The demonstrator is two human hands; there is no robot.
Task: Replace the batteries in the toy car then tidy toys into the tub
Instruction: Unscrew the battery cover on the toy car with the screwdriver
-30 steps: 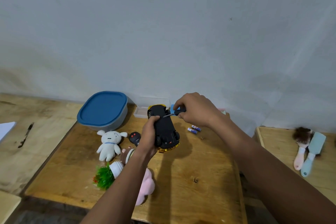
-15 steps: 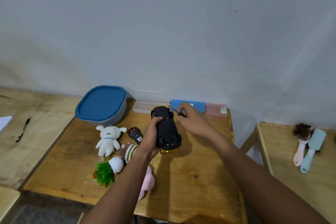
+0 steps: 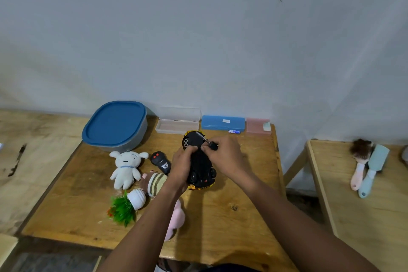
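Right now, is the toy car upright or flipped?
Flipped: toy car shows black underside, wheels up; left hand grips it, right hand holds screwdriver.

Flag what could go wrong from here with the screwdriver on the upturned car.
The screwdriver could slip off the toy car: only the left hand steadies the car, while the right hand pinches the tool. The loose battery lies near the back edge of the table, so a stray elbow or the car could knock it off.
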